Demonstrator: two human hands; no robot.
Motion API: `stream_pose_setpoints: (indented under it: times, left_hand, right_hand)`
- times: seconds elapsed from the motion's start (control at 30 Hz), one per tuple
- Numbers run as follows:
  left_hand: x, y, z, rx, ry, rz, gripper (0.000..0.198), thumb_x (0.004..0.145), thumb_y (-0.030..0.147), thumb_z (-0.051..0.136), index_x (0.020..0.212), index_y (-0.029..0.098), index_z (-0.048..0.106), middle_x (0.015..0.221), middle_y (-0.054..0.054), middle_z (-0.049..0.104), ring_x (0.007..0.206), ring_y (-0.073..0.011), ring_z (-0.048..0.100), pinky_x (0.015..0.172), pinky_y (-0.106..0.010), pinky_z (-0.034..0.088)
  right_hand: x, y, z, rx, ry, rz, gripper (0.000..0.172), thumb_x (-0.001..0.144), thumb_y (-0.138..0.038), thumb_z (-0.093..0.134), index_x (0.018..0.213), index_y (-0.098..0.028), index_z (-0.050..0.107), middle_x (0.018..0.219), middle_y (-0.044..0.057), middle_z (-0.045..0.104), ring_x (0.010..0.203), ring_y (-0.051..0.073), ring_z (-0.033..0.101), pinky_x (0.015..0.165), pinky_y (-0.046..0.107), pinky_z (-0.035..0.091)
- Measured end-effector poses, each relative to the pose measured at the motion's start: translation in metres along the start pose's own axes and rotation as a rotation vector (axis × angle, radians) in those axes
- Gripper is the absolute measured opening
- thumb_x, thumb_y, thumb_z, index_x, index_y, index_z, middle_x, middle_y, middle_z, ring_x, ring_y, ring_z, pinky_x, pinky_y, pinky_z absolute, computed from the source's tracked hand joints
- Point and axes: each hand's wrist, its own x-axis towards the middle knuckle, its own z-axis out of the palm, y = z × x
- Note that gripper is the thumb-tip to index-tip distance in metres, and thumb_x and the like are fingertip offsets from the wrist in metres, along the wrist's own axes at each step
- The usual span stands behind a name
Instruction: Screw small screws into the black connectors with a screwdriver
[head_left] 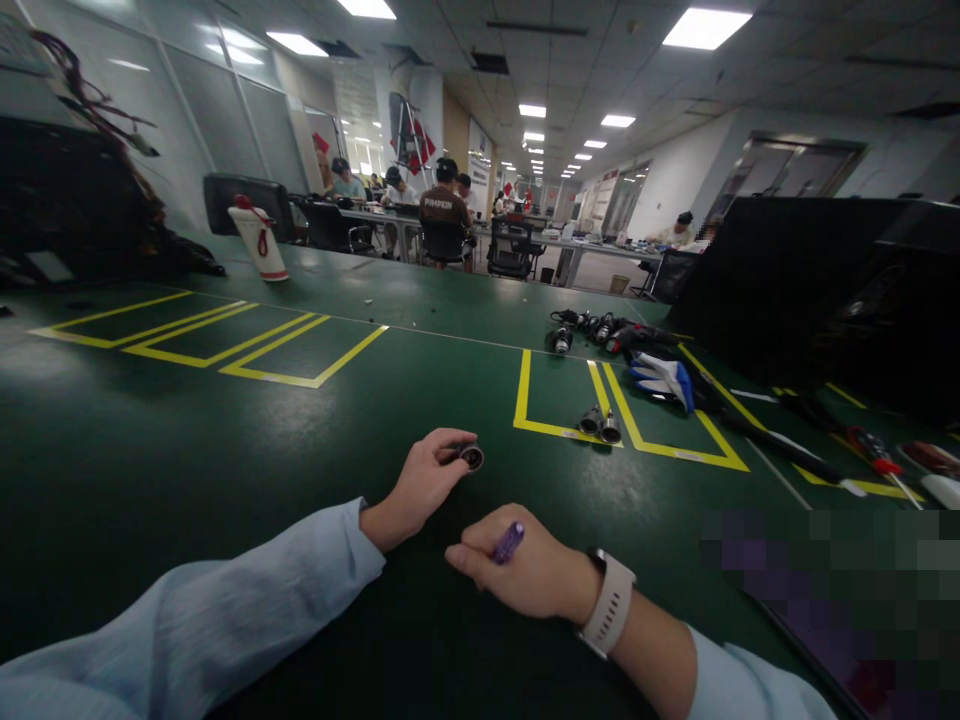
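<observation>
My left hand rests on the dark green table, fingers pinched round a small round metal connector. Just in front of me, my right hand is curled into a fist round a small tool with a purple handle; a white watch sits on that wrist. Both arms wear light blue sleeves. Two similar metal connectors lie a little farther right, on a yellow tape line.
Yellow tape boxes mark the table. More connectors, blue-white gloves and a red-handled screwdriver lie at right beside black cases. A white cup stands far left. People sit at desks behind.
</observation>
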Motion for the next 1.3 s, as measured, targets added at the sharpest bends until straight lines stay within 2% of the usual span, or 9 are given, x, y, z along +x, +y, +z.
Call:
stream_pose_setpoints:
  times: [0.07,0.13,0.2,0.4,0.63,0.77,0.97,1.03,1.3]
  left_hand:
    - [0.000,0.001,0.000,-0.008,0.006,-0.005,0.031,0.061,0.011,0.062,0.092,0.016,0.065,0.100,-0.006,0.066,0.091,-0.0208,0.064,0.084,-0.035,0.050]
    - [-0.001,0.003,0.000,-0.032,0.005,-0.027,0.032,0.061,0.012,0.063,0.093,0.016,0.064,0.097,-0.006,0.067,0.090,-0.0205,0.064,0.084,-0.035,0.050]
    - [-0.001,0.006,0.001,-0.060,0.009,-0.051,0.035,0.060,0.013,0.065,0.095,0.015,0.064,0.094,-0.006,0.069,0.089,-0.0207,0.064,0.084,-0.036,0.049]
    - [0.001,0.008,0.001,-0.148,0.034,-0.067,0.037,0.058,0.012,0.067,0.095,0.013,0.063,0.095,-0.007,0.068,0.092,-0.0214,0.062,0.086,-0.036,0.048]
    - [0.001,0.006,0.002,-0.158,0.031,-0.074,0.032,0.057,0.012,0.065,0.088,0.014,0.065,0.088,-0.006,0.069,0.088,-0.0213,0.063,0.081,-0.036,0.050]
    - [0.001,0.006,0.001,-0.162,0.021,-0.074,0.030,0.057,0.011,0.065,0.087,0.014,0.065,0.088,-0.005,0.069,0.089,-0.0211,0.063,0.082,-0.035,0.050]
    - [-0.003,0.007,0.001,-0.174,-0.023,-0.089,0.033,0.061,0.008,0.063,0.094,0.013,0.063,0.095,-0.007,0.068,0.091,-0.0206,0.063,0.085,-0.036,0.049]
    - [-0.005,0.008,0.002,-0.168,-0.039,-0.092,0.034,0.063,0.007,0.063,0.096,0.013,0.063,0.098,-0.007,0.068,0.091,-0.0202,0.063,0.086,-0.036,0.049]
    - [-0.011,0.009,0.005,-0.104,-0.100,-0.035,0.032,0.064,0.009,0.063,0.096,0.014,0.064,0.102,-0.007,0.067,0.092,-0.0201,0.063,0.087,-0.036,0.048]
  right_hand:
    - [-0.002,-0.007,0.000,-0.173,0.003,-0.143,0.043,0.087,-0.030,0.044,0.046,-0.018,0.039,0.045,-0.005,0.039,0.043,0.007,0.033,0.047,0.023,0.027]
    - [-0.002,-0.009,0.001,-0.209,-0.006,-0.182,0.043,0.087,-0.030,0.045,0.046,-0.018,0.038,0.046,-0.005,0.039,0.043,0.007,0.031,0.046,0.023,0.026]
    - [-0.002,-0.006,0.003,-0.106,-0.013,-0.104,0.044,0.087,-0.032,0.044,0.046,-0.018,0.038,0.044,-0.006,0.038,0.042,0.006,0.033,0.044,0.021,0.027]
    - [0.002,0.014,0.007,0.514,-0.066,0.310,0.045,0.084,-0.048,0.044,0.049,-0.019,0.044,0.038,-0.007,0.037,0.032,0.006,0.034,0.036,0.019,0.025]
    - [0.004,0.024,0.009,0.735,0.117,0.343,0.046,0.079,-0.053,0.050,0.049,-0.017,0.047,0.041,-0.007,0.042,0.032,0.005,0.036,0.035,0.020,0.021]
    - [0.004,0.026,0.011,0.738,0.180,0.331,0.047,0.079,-0.052,0.050,0.048,-0.017,0.047,0.037,-0.007,0.039,0.031,0.006,0.033,0.035,0.020,0.021]
    - [0.003,0.030,0.006,0.661,0.645,0.204,0.043,0.087,-0.045,0.043,0.054,-0.018,0.050,0.046,-0.004,0.045,0.045,0.009,0.041,0.048,0.022,0.033]
    - [0.002,0.029,0.003,0.548,0.734,0.191,0.040,0.087,-0.043,0.043,0.058,-0.018,0.052,0.053,-0.003,0.048,0.053,0.011,0.046,0.054,0.023,0.036]
    - [0.003,0.022,0.002,0.277,0.688,0.237,0.028,0.086,-0.037,0.048,0.068,-0.017,0.056,0.062,-0.002,0.052,0.059,0.012,0.049,0.056,0.024,0.038]
